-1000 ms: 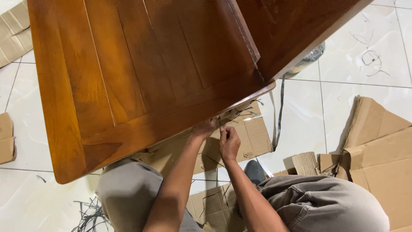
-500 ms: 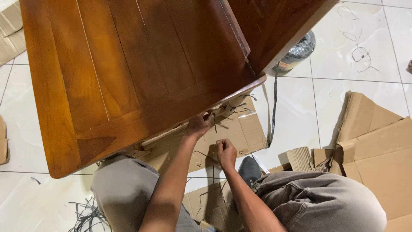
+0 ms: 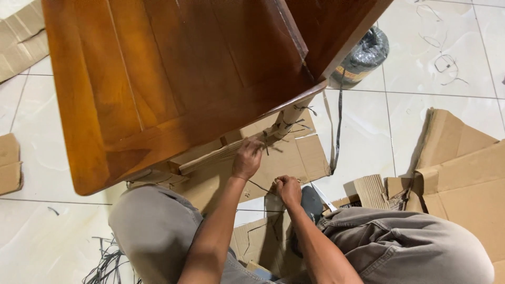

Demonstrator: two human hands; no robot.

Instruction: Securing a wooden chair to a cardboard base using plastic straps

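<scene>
A glossy brown wooden table top [image 3: 158, 79] fills the upper left. Beneath its near edge a rail wrapped in corrugated cardboard [image 3: 221, 152] runs to a wrapped leg [image 3: 286, 118] bound with thin dark straps. My left hand [image 3: 247, 158] presses on the wrapped rail near the leg, fingers curled over the cardboard. My right hand [image 3: 289, 188] is lower, closed in a fist around a thin dark strap [image 3: 260, 186] that runs up toward my left hand. My knees in grey trousers frame both forearms.
Torn cardboard sheets [image 3: 457, 163] lie on the white tiled floor [image 3: 368, 137] at right, with more under the table [image 3: 294, 158]. A roll wrapped in dark plastic [image 3: 365, 55] stands beyond the table corner. Cut strap scraps [image 3: 108, 260] lie at lower left and upper right.
My right hand has pulled down and away from the table edge, drawing the strap with it. My left hand slid down onto the wrapped rail. The view shifted slightly.
</scene>
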